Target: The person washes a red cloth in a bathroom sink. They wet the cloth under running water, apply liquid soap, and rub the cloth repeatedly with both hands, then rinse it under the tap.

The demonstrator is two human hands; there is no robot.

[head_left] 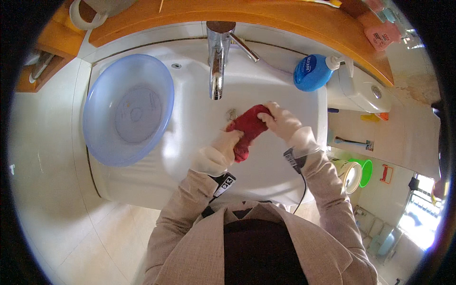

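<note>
A dark red sock [251, 124] is stretched between my two hands over the white sink basin [280, 156], just in front of the drain [231, 114]. My left hand [222, 146], in a pale glove, is closed on its lower middle, and one end hangs below the fingers. Gloved in the same way, my right hand [281, 119] pinches the upper right end. Beyond the hands stands the chrome faucet [217, 61], its spout over the basin; no running water can be seen.
A translucent blue washbasin [168, 95] stands on the sink's left side. At the back right corner is a blue pump bottle [311, 73]. An orange-brown wooden shelf [275, 19] runs along the back. A toilet tank [356, 88] and a bucket [351, 178] are to the right.
</note>
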